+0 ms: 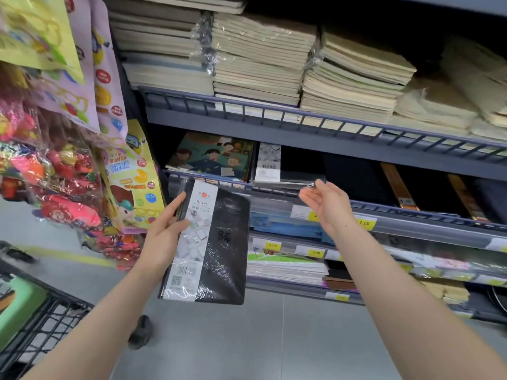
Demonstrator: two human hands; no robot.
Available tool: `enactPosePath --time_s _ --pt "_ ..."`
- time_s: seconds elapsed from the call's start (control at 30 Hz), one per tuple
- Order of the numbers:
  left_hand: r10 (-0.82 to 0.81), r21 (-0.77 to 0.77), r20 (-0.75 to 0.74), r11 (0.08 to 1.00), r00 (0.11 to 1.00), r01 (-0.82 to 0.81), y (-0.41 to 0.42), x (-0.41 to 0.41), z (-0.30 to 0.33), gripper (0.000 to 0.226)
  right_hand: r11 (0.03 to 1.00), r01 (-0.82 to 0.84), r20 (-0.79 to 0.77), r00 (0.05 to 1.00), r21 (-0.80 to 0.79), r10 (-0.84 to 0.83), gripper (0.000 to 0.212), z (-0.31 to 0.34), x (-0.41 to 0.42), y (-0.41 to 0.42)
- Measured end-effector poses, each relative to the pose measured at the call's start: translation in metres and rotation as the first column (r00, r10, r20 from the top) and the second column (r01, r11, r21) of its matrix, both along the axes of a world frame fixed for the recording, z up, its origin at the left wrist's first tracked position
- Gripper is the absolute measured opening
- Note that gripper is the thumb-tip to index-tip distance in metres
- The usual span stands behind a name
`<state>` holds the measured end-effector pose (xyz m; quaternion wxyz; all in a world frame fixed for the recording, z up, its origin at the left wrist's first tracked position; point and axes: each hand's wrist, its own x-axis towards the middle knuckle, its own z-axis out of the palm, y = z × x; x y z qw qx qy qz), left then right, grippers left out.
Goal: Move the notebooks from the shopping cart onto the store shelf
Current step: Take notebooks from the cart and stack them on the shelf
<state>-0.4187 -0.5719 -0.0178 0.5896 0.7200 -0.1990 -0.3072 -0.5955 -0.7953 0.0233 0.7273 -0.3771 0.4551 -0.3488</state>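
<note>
Notebook (208, 245) in black with a pale paper band down its left side, sealed in clear film, is gripped by the left hand (164, 231): the thumb lies across the band and the fingers curl behind the left edge. It is held upright and slightly tilted, in the air in front of the store shelf (343, 207), its top edge level with the front rail of the middle tier. The right hand (326, 204) hovers to the right of the notebook and apart from it, palm turned left, fingers loosely curved and spread, holding nothing; its fingertips are close to the shelf rail, but whether they touch it cannot be told.

On the middle tier, just behind the held notebook, lies an illustrated book (211, 157) with cartoon figures on its cover, and to its right another black notebook with a pale band (288, 163). The upper tier carries stacks of beige notebooks (260, 58), some in plastic wrap. Yellow price tags (363, 223) sit along the lower shelf edges. At the near left corner is the black wire shopping cart (41, 319), with something green inside. Hanging packets of colourful toys (55, 160) fill the far left.
</note>
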Motion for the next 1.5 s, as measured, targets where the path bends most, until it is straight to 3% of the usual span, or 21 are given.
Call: enactPosePath --time_s 0.17,0.27,0.4,0.57,0.67,0.77,0.87,0.93,1.0,1.1,1.23,1.37,1.5 --pt "-0.004 -0.01 0.0 1.0 1.0 0.004 -0.005 -0.001 0.0 0.053 0.992 0.048 -0.145 0.987 -0.119 -0.065 0.034 -0.009 0.012 -0.009" --pt "0.021 0.003 -0.027 1.0 0.999 -0.021 -0.002 -0.005 -0.002 0.053 0.98 0.134 -0.139 0.978 -0.149 -0.155 0.009 -0.011 0.014 -0.011" --pt "-0.006 -0.013 -0.025 1.0 1.0 0.006 0.0 -0.011 -0.001 0.052 0.955 0.27 -0.088 0.956 -0.122 -0.281 0.028 -0.016 0.014 -0.014" --pt "-0.019 -0.041 -0.06 0.999 0.998 0.016 -0.002 -0.012 0.0 0.054 0.961 0.256 -0.13 0.955 -0.1 -0.268 0.024 -0.023 0.012 -0.009" --pt "-0.018 -0.043 -0.074 0.999 0.997 0.015 -0.002 -0.014 0.001 0.053 0.972 0.184 -0.216 0.953 -0.147 -0.213 0.018 -0.021 0.008 -0.006" --pt "-0.016 -0.021 -0.093 1.0 0.996 0.014 0.001 -0.017 0.003 0.054 0.972 0.021 -0.384 0.916 -0.232 -0.112 0.027 -0.027 -0.013 0.013" --pt "-0.024 -0.028 -0.158 0.999 0.987 0.02 0.002 -0.025 0.007 0.056 0.941 -0.295 -0.506 0.844 -0.165 0.176 0.038 -0.033 -0.038 0.059" --pt "-0.038 -0.048 -0.236 0.998 0.971 0.027 0.0 -0.037 0.011 0.056 0.862 -0.507 -0.459 0.761 0.02 0.458 0.039 -0.038 -0.047 0.092" --pt "-0.062 -0.079 -0.244 0.996 0.968 0.044 -0.006 -0.049 0.017 0.055 0.798 -0.588 -0.282 0.75 0.128 0.598 0.031 -0.043 -0.051 0.11" --pt "-0.057 -0.084 -0.231 0.996 0.971 0.039 -0.012 -0.059 0.021 0.053 0.839 -0.54 -0.113 0.832 0.064 0.544 0.036 -0.042 -0.062 0.109" --pt "-0.128 -0.017 -0.243 0.992 0.962 0.128 -0.001 -0.07 0.027 0.063 0.862 -0.507 -0.182 0.849 -0.016 0.496 0.043 -0.023 -0.074 0.098" --pt "-0.248 -0.09 -0.166 0.968 0.954 0.236 0.007 -0.086 0.036 0.065 0.876 -0.475 -0.199 0.87 -0.089 0.452 0.088 -0.012 -0.071 0.08" --pt "-0.242 -0.163 -0.151 0.962 0.958 0.218 -0.019 -0.068 0.041 0.061 0.879 -0.459 -0.063 0.888 -0.131 0.455 0.052 -0.008 -0.063 0.072"
